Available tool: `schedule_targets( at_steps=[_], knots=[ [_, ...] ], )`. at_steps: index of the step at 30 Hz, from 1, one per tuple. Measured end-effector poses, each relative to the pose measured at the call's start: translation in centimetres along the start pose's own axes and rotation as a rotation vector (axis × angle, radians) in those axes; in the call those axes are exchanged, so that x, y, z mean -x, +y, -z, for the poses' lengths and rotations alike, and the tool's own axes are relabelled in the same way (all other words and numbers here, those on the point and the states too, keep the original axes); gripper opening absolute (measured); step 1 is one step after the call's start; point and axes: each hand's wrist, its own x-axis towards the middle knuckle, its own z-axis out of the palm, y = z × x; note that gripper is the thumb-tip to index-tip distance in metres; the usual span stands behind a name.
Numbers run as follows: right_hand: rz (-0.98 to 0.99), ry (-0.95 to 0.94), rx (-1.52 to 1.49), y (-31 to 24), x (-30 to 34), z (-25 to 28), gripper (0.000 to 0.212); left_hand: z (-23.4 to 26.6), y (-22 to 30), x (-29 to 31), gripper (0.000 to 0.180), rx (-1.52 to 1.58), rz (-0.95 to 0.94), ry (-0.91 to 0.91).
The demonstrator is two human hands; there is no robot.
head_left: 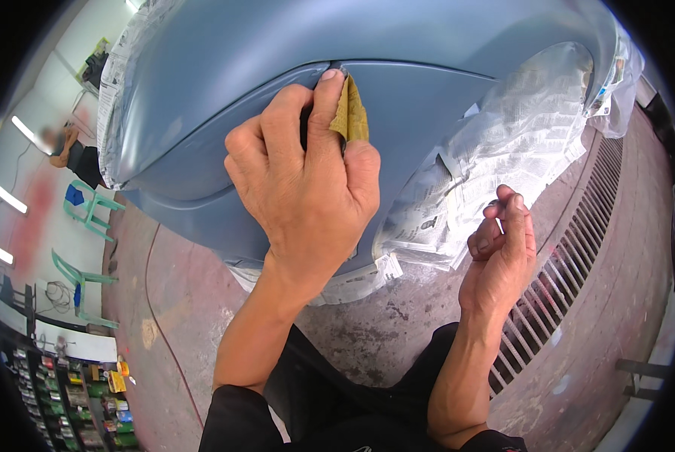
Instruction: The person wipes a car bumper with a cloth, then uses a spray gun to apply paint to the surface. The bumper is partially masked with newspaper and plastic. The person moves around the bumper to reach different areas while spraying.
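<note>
My left hand is closed on a folded piece of yellow sandpaper. Its fingertips press at the dark seam in a grey-blue car body panel, near the top of the curve. Part of the sandpaper is hidden by the fingers. Lower and to the right, my right hand hangs in the air with the palm turned up and the fingers curled together. A small dark spot shows by its fingertips; I cannot make out what it is. Behind that hand, newspaper masking covers the wheel area.
A metal floor grate runs along the right. At the left stand green plastic chairs, with another person farther back. Shelves with cans and bottles line the lower left. More newspaper edges the car body.
</note>
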Motion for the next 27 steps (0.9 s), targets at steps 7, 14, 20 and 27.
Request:
schedule_targets(
  at_steps=[7, 14, 20, 27],
  knots=[
    [-0.009, -0.004, -0.043, 0.0, 0.0, 0.3, 0.031, 0.1, -0.4, 0.2, 0.047, -0.024, -0.014, -0.015],
    [0.007, 0.040, -0.053, -0.4, -0.1, -0.2, 0.029, 0.9, -0.6, 0.2, 0.050, -0.106, -0.073, -0.088],
    [0.012, 0.062, -0.044, -0.7, -0.2, -0.1, 0.029, 1.1, -0.8, 0.3, 0.051, -0.062, -0.040, -0.053],
    [0.006, 0.040, -0.047, -0.5, 0.1, -0.1, 0.029, 1.4, 0.2, -0.7, 0.045, -0.089, 0.001, -0.096]
  ],
)
